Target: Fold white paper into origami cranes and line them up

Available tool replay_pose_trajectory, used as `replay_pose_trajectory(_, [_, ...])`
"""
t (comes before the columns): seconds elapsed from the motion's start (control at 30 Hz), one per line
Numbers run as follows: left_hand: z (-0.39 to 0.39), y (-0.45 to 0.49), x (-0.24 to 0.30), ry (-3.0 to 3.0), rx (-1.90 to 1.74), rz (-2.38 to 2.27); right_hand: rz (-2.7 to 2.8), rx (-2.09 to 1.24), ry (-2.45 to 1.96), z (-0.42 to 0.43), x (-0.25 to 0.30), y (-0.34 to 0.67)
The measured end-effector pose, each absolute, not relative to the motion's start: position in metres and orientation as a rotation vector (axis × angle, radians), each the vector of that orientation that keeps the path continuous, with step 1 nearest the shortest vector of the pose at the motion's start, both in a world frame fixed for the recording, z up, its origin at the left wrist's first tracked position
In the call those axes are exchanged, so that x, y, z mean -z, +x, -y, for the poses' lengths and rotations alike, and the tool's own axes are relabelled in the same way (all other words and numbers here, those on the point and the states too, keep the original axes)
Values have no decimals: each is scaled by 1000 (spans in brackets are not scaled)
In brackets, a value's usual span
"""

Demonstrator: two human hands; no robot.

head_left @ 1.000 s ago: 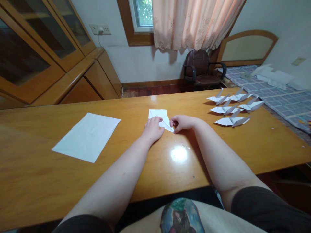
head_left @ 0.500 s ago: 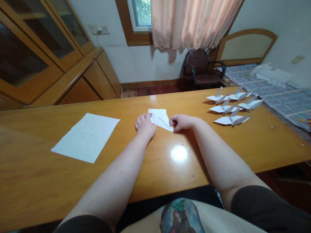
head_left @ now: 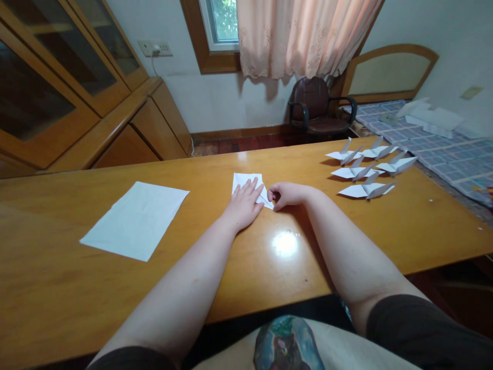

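Observation:
A small folded white sheet of paper [head_left: 241, 179] lies on the wooden table in front of me, with crease lines and a narrow corner toward the lower right. My left hand [head_left: 246, 204] rests flat across it, fingers stretched out and slightly spread, hiding its middle and lower left. At the paper's lower right corner, my right hand [head_left: 287, 195] pinches the tip between thumb and curled fingers. Several folded paper cranes [head_left: 364, 191] stand to the right on the tabletop, wings and necks raised.
A larger white paper sheet [head_left: 136, 221] lies flat on the left of the wooden table [head_left: 200, 174]. Beyond the table stand a brown armchair [head_left: 314, 105], a bed with a checked cover [head_left: 435, 154] and a wooden cabinet [head_left: 150, 123].
My left hand has slid right over the folded paper, its fingers going from curled at the left edge to spread flat on top. My right hand keeps its pinch at the corner.

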State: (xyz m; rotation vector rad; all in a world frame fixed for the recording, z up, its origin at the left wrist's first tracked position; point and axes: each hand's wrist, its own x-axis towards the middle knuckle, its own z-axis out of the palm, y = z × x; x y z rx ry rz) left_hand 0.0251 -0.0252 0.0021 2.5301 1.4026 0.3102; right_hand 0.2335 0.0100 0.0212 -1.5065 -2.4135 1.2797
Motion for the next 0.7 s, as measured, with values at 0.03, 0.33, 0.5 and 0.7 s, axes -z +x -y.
replay_pose_trajectory(0.03, [27,27,-1,2552,-217,-1361,2407,-1288,-1502,-10,-21,233])
replay_pose_trajectory(0.33, [28,32,5,2547,-25,-1365,2410,-776,-1928,-2,-24,207])
replay_pose_trajectory(0.5, [28,35,5,2534,-36,-1366,2372,-837,-1956,-1,-26,205])
replay_pose_trajectory(0.7, [27,34,5,2530,-28,-1356,2308,-1085,-1859,-3,-26,216])
